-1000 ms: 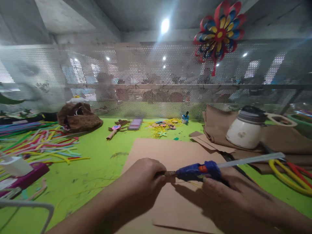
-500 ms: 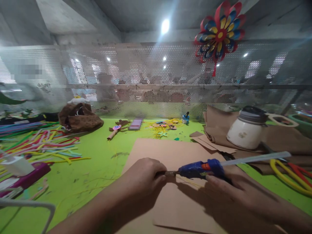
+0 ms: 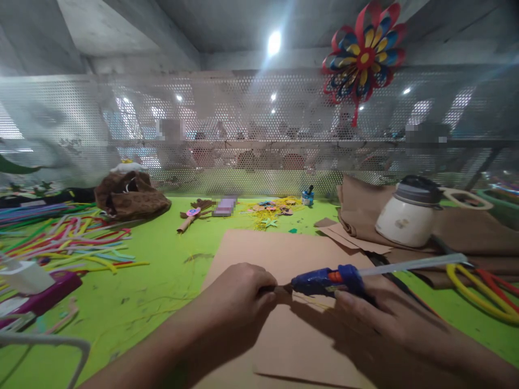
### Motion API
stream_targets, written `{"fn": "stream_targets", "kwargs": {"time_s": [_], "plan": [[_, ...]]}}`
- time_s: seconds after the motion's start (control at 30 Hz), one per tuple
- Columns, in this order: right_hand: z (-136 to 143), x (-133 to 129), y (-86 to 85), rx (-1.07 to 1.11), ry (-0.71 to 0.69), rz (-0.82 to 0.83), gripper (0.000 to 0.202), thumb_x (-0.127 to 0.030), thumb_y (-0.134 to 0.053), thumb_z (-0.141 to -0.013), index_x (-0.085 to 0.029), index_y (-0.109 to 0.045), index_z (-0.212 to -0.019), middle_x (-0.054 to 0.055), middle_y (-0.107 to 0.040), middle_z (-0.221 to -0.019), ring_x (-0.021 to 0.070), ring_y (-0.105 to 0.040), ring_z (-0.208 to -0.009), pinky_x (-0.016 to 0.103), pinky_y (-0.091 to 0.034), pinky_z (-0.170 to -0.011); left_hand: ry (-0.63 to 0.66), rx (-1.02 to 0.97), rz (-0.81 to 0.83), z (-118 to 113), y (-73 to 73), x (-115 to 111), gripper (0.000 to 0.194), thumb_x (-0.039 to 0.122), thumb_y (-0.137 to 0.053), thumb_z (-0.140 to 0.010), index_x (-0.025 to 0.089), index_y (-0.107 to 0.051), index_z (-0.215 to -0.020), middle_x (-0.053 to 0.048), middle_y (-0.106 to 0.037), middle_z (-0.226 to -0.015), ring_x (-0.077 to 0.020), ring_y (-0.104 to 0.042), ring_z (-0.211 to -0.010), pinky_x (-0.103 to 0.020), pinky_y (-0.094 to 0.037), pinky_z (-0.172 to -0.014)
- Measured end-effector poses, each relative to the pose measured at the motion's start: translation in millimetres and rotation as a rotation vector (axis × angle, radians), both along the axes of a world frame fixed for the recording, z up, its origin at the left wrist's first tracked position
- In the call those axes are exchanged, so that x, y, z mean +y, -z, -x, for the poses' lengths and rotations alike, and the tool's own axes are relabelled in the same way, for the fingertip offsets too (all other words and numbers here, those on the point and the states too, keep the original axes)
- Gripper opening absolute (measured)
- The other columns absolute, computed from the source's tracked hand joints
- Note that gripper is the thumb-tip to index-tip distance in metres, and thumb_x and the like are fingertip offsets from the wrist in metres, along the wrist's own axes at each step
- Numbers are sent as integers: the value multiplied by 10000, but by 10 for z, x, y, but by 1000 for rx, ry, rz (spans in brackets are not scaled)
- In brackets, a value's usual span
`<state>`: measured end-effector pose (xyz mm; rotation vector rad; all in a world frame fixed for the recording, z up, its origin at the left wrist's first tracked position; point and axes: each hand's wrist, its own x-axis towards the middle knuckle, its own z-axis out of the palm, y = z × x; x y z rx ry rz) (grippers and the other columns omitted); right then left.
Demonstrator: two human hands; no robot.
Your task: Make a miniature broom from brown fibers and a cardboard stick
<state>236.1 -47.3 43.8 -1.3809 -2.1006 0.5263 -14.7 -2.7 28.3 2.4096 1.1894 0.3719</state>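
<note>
My right hand (image 3: 377, 310) is closed round a blue hot glue gun (image 3: 324, 281), with a long clear glue stick (image 3: 413, 265) jutting from its back. The gun's nozzle points left and meets a small brown piece (image 3: 284, 294), which looks like paper. My left hand (image 3: 247, 289) pinches that piece between thumb and fingers; most of it is hidden by the hand. Both hands are over sheets of tan kraft paper (image 3: 259, 246) on the green table (image 3: 158, 254). Thin yellow strands lie on the paper under the gun.
Colourful pipe cleaners (image 3: 89, 243) and a purple power strip (image 3: 60, 292) lie at the left. Scissors with yellow and red handles (image 3: 482, 294), folded brown paper (image 3: 360, 202) and a white jar (image 3: 405, 219) are at the right. Behind stands a perforated metal panel (image 3: 251, 156).
The glue gun has shifted slightly left, its nozzle now further over the brown piece. My left hand keeps its pinch in nearly the same place.
</note>
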Motion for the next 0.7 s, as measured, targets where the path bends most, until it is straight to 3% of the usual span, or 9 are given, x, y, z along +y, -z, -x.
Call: {"fn": "stream_targets", "kwargs": {"time_s": [0.1,0.33,0.7], "plan": [[-17,0,-32,-27,-36,77,317,-394,-448,-899,-262,-705,-1027,27,-734,-829,226,-675,-824,296,-553,-730,-10,12,14,9,24,5,416,346,-317,-916,167,-690,-872,-92,-664,-786,-154,-501,-692,-289,-340,-648],[-102,29,-40,-48,-38,67,302,-372,-458,-900,-269,-688,-1066,41,-725,-902,225,-664,-805,299,-546,-700,-6,-9,-16,16,21,-9,416,350,-317,-914,164,-684,-850,-93,-657,-776,-155,-488,-673,-288,-329,-630],[72,-54,-76,65,-63,68,326,-402,-458,-889,-265,-708,-1047,41,-731,-762,229,-688,-717,262,-543,-585,-19,23,22,-23,-14,-6,436,371,-301,-914,159,-678,-856,-92,-643,-771,-156,-494,-683,-287,-333,-627]]}}
